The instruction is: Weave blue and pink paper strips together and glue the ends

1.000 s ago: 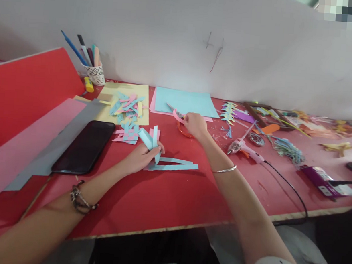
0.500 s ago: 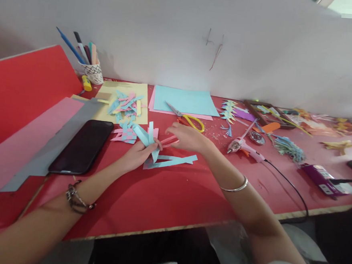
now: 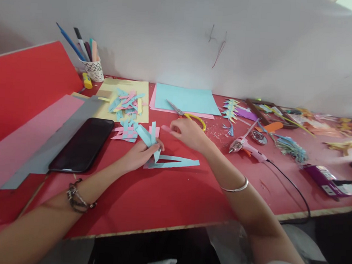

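My left hand (image 3: 142, 154) is closed around folded paper strips (image 3: 146, 136), light blue with some pink, which stick up past the fingers. To its right, my right hand (image 3: 188, 133) pinches a pink paper strip (image 3: 166, 128), whose end pokes out to the left of the fingertips. Loose light blue strips (image 3: 180, 163) lie on the red table just below and right of my left hand. A woven pink and blue paper piece (image 3: 126, 131) rests left of the held strips. Scissors (image 3: 197, 118) with yellow handles lie behind my right hand, which partly covers them.
Cut paper bits (image 3: 128, 104) sit on a yellow sheet (image 3: 106, 87). A black phone (image 3: 83, 143) lies at left, near a pen cup (image 3: 94, 70). Blue paper (image 3: 187, 98) lies at the back. At right are a pink glue gun (image 3: 247, 147) with a cord and a purple power strip (image 3: 326, 180).
My right hand has risen slightly with the pink strip, which now points up and left instead of reaching my left fingers. The left hand has barely moved. The view has shifted a little.
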Demonstrator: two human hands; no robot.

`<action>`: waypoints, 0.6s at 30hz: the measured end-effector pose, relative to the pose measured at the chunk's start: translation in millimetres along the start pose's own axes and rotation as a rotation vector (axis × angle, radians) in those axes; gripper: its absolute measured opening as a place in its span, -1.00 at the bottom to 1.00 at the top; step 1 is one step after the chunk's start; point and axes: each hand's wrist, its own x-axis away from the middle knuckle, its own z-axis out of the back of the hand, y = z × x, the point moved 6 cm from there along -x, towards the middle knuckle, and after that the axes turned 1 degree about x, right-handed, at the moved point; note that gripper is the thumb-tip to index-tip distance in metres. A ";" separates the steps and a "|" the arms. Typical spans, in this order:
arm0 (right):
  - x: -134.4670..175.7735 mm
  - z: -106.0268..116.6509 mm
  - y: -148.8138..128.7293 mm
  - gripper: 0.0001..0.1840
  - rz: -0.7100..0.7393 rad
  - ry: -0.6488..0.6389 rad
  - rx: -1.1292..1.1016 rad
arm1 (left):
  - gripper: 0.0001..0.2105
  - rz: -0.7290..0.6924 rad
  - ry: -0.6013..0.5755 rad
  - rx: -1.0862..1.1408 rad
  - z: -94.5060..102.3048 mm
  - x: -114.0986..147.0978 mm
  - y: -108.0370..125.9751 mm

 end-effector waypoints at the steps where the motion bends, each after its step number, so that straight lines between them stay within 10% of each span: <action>1: 1.5 3.9 1.4 -0.79 0.002 0.042 -0.033 | -0.77 0.001 0.000 0.001 0.0 -0.1 0.0; 11: 39.4 20.3 -1.4 -0.84 0.106 0.369 -0.410 | -0.79 0.021 -0.014 0.039 -1.5 0.7 -0.5; 18: 51.6 -10.7 -17.9 -0.88 0.340 0.276 -0.326 | -0.79 0.005 0.007 -0.028 0.1 1.3 2.8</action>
